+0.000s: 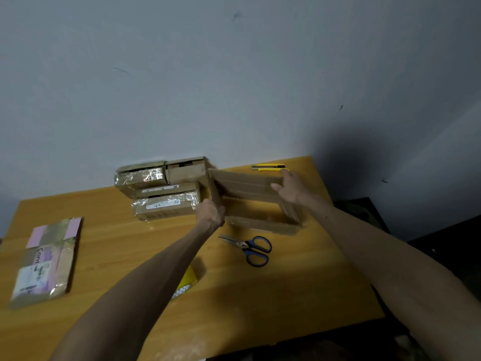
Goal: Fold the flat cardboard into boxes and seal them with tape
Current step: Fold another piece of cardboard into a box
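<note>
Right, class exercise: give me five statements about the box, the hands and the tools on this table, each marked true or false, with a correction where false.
1. The left hand and the right hand both hold the opened cardboard box. True.
2. The scissors have red handles. False: the handles are blue.
3. A yellow utility knife lies on the table beyond the box. True.
4. The scissors lie inside the box. False: they lie on the table in front of it.
5. The stacked boxes sit against the wall, left of the held box. True.
</note>
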